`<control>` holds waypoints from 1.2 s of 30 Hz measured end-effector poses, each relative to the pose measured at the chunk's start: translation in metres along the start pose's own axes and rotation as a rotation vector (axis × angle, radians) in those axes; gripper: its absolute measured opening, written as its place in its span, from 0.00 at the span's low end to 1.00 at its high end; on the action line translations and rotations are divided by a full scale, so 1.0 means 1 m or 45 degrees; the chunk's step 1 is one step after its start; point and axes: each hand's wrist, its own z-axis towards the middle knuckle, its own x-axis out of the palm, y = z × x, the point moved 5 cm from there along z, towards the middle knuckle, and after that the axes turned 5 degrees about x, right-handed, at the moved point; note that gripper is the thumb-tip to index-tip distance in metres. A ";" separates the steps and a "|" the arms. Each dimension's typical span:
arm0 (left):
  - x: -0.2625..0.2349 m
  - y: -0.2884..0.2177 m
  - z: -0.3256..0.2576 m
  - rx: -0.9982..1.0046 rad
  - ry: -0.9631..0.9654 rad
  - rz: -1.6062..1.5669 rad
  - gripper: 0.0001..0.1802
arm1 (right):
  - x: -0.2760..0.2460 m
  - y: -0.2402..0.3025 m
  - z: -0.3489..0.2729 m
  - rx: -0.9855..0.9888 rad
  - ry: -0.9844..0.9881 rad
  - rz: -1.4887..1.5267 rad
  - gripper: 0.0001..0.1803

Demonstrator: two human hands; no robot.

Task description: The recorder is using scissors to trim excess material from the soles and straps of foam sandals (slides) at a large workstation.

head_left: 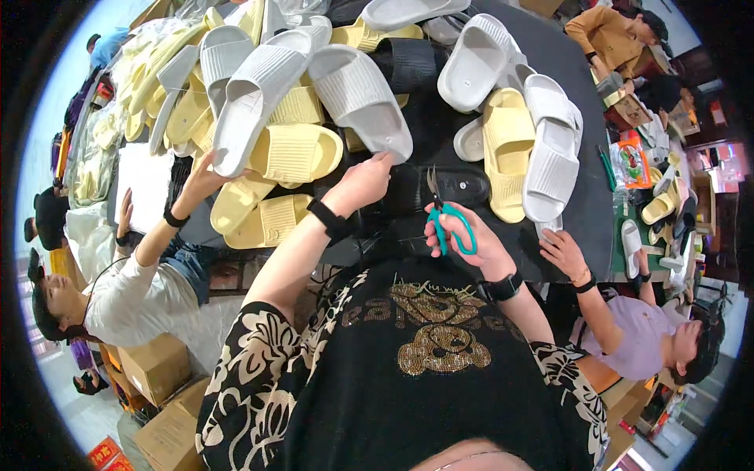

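My left hand (363, 184) is closed on the toe end of a light grey slide sandal (357, 90), thumb and fingers pinching its edge. In my right hand (488, 245) is a pair of scissors (468, 234) with teal handles; its short dark blades point up and away from me. Between and beyond my hands lie black slides (452, 185) on the dark table. Yellow slides (292, 153) lie left of my left hand, and another yellow slide (509, 153) lies beyond my right hand, beside stacked pale grey slides (552, 169).
At the left, a co-worker's hand (203, 184) grips a grey slide (263, 90). Another co-worker's hand (567, 257) touches a pale slide at the right edge of the table (591, 224). Piled slides in clear plastic bags (93, 165) stand far left; cardboard boxes (155, 367) stand below.
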 end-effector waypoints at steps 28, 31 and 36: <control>-0.045 -0.032 -0.043 0.059 -0.302 -0.595 0.07 | -0.031 0.011 0.020 -0.121 -0.616 -0.529 0.22; -0.053 -0.034 -0.057 -0.004 -0.330 -0.776 0.06 | -0.050 -0.003 0.032 -0.407 -0.700 -1.040 0.27; -0.070 -0.042 -0.077 -0.020 -0.376 -1.129 0.07 | -0.027 -0.001 0.042 -0.480 -0.856 -1.351 0.31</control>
